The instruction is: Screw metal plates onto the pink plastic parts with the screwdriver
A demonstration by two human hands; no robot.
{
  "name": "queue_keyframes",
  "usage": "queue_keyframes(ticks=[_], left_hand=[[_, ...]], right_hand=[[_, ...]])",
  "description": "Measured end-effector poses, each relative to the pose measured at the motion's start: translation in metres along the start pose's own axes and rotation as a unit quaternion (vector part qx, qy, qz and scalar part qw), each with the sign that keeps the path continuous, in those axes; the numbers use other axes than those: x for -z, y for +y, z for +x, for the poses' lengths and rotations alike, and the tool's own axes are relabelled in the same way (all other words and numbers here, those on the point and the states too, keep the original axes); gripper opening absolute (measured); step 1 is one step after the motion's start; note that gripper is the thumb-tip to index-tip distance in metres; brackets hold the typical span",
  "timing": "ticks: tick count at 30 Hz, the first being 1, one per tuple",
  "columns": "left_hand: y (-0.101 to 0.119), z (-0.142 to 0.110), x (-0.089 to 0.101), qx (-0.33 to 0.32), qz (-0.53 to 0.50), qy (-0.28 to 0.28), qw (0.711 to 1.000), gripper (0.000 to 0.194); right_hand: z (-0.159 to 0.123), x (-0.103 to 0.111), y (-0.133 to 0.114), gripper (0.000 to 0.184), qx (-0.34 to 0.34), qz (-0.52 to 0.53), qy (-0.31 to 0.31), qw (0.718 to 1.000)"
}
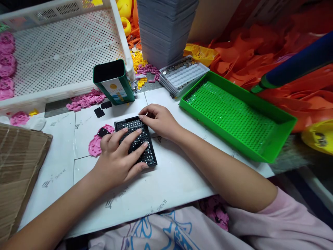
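Observation:
A small black tray (149, 154) with rows of holes and many tiny shiny silver pieces lies on the white table sheet. My left hand (117, 156) rests over it, fingers spread across the rows. At the tray's far right corner, my right hand (158, 119) has thumb and forefinger pinched together; whatever is between them is too small to make out. Just left of the tray is a pink moulded piece (95, 145) with a small black plate (103, 132) on it, partly behind my left hand. More black plates (99, 112) lie farther back.
Behind the tray stands a green tin (114, 86). A green perforated tray (234, 121) lies to the right, near stacked white trays (184, 74) and a tall grey stack (166, 31). A white crate (65, 41) is back left, cardboard (23, 173) near left, orange pieces (260, 52) back right.

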State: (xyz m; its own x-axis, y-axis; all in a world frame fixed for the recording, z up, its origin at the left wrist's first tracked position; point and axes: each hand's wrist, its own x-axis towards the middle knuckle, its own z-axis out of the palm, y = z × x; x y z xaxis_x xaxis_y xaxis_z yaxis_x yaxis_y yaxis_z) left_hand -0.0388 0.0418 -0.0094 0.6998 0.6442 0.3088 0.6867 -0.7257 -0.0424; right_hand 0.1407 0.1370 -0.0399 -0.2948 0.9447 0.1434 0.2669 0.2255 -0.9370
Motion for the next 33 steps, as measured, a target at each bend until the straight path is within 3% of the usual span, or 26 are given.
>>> queue_keyframes(ticks=[19,27,33], left_hand=[[0.0032,-0.0034,0.0033,0.014,0.041,0.028,0.999,0.034],[0.0044,-0.0013,0.0022,0.03,0.008,0.039,0.999,0.022],[0.0055,-0.0003,0.0042,-0.003,-0.016,0.049,0.999,0.014]], right_hand=[[-0.0001,0.0013,-0.0022,0.008,-0.006,-0.003,-0.003,1.0],[0.0003,0.0004,-0.0009,0.007,-0.004,-0.002,-0.003,1.0],[0.0,0.0009,-0.0013,0.007,-0.002,-0.002,-0.004,1.0]])
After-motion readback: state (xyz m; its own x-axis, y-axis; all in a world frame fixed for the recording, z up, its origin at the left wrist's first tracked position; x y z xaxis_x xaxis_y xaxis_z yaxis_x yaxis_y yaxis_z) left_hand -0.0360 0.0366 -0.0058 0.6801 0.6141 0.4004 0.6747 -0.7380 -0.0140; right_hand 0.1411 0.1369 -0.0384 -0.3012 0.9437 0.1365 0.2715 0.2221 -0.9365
